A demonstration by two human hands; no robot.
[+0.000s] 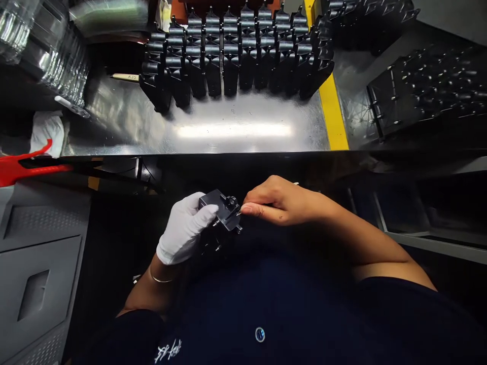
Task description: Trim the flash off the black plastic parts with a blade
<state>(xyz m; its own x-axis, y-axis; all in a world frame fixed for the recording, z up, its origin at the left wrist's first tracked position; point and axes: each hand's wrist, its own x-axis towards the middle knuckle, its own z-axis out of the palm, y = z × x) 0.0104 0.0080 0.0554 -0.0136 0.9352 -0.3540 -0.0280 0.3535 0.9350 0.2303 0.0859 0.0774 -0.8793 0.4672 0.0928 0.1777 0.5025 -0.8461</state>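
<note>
A black plastic part (216, 203) is gripped in my left hand (185, 225), which wears a white glove, its thumb lying across the part's face. My bare right hand (279, 201) is closed in a pinch at the part's right end, by a small round knob. Thumb and forefinger hold a thin tool (239, 213), of which only a short metallic tip shows; a pale end sticks out behind the hand. Both hands are in front of the bench edge, above my dark shirt.
Rows of black parts (230, 56) stand on the metal bench (228, 121). Yellow tape (334, 111) crosses it. More black parts (449, 81) lie at right, stacked clear trays (57, 56) at left. A red-handled object (23, 170) and grey cabinet (41, 263) are at lower left.
</note>
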